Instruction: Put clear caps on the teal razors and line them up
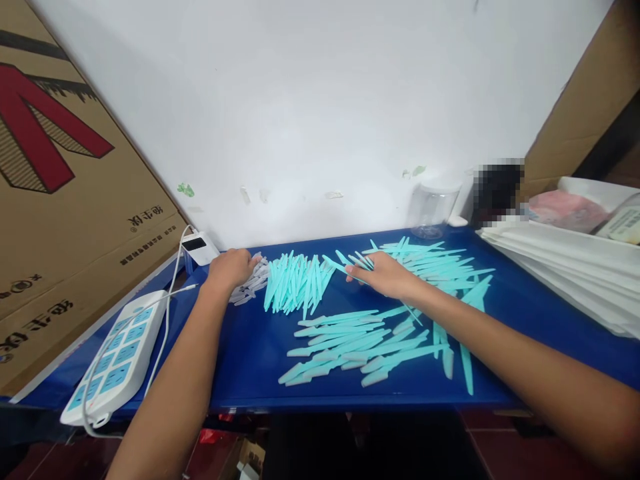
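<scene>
My left hand (pixel 233 267) rests at the edge of a small heap of clear greyish plastic blade caps (pixel 256 281), its fingers curled down. What its fingertips pinch, if anything, is hidden. Several turquoise eyebrow razors (pixel 361 261) fan out from my right hand (pixel 385 273), which is closed around them. Between my hands lies a dense pile of turquoise razors (pixel 296 283), mostly pointing away from me. In front of my right hand spreads another group of razors with capped blades (pixel 345 343). More razors (pixel 440 263) lie scattered behind and beneath my right forearm.
A white power strip (pixel 117 353) with cables and a small white device (pixel 200 248) sit at the left. By the wall stands a clear jar (pixel 434 207). White trays (pixel 565 247) are stacked at the right, and a large cardboard box (pixel 90 220) rises on the left.
</scene>
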{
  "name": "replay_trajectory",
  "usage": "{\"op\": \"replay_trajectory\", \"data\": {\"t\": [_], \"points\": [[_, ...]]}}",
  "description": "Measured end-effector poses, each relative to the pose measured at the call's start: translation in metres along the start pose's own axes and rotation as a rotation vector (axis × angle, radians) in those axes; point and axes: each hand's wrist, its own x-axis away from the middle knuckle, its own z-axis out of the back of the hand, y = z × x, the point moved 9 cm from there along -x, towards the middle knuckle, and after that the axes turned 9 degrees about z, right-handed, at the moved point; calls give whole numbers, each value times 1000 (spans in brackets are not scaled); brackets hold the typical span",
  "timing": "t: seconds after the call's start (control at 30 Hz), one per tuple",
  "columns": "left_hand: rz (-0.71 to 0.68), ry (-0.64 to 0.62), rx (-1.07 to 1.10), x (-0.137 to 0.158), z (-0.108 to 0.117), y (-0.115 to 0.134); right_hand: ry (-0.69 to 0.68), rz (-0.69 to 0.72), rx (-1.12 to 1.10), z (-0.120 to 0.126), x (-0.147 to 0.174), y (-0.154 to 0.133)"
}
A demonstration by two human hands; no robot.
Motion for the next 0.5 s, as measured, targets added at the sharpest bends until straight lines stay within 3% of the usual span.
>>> {"op": "replay_trajectory", "data": {"t": [0.2,0.33,0.5], "points": [[-27,136,57,10,21,8,93,-112,-3,2,-10,9],[-132,7,54,20,14,25,-4,-109,35,-19,-18,4],[-141,-179,61,33,0,29,-141,-48,141,-40,-32,-3]]}}
